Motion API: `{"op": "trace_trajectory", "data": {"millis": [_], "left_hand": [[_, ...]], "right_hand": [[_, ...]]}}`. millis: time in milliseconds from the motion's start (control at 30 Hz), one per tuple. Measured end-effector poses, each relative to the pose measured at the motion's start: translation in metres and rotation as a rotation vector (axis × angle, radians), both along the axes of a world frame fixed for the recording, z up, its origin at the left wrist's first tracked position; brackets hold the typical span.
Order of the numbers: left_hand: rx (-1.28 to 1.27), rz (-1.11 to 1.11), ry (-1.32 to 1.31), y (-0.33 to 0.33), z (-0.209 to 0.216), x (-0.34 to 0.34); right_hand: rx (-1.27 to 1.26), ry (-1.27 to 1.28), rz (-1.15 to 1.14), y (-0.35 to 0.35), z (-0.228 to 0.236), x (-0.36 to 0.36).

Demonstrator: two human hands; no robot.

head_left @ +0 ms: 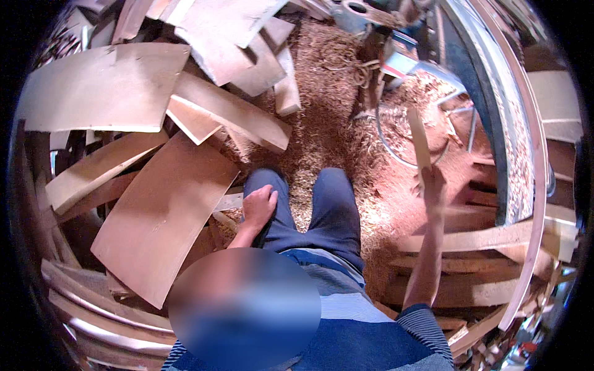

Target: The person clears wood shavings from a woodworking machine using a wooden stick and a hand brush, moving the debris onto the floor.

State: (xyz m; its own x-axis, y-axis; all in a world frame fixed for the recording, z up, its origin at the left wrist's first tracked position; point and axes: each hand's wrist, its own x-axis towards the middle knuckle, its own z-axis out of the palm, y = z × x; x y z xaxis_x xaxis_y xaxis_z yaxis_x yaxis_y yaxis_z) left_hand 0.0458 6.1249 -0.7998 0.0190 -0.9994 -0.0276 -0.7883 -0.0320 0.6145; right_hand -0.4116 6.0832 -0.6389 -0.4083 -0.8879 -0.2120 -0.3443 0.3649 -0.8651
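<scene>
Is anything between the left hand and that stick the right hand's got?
The right knee lies between the left hand and the wooden stick in the right hand. Past it, shavings and a thin pale loop seem too low to block.

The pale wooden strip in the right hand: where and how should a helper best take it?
Probably grip the strip by its far end, coming from the far side, pinching across its narrow width. It is long and slim, its far part is free, and the right hand holds its near end.
</scene>
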Motion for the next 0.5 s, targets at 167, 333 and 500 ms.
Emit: {"op": "trace_trajectory", "data": {"millis": [167, 333, 500], "left_hand": [[0.16, 0.233, 0.344, -0.038, -0.006, 0.007], [0.278, 0.439, 0.75, -0.114, -0.047, 0.002], [0.509, 0.76, 1.076, -0.17, -0.07, -0.014]], "right_hand": [[0.109, -0.442, 0.035, 0.051, -0.054, 0.092], [0.265, -0.52, -0.117, 0.07, -0.105, 0.144], [0.141, -0.33, -0.105, 0.095, -0.125, 0.171]]}}
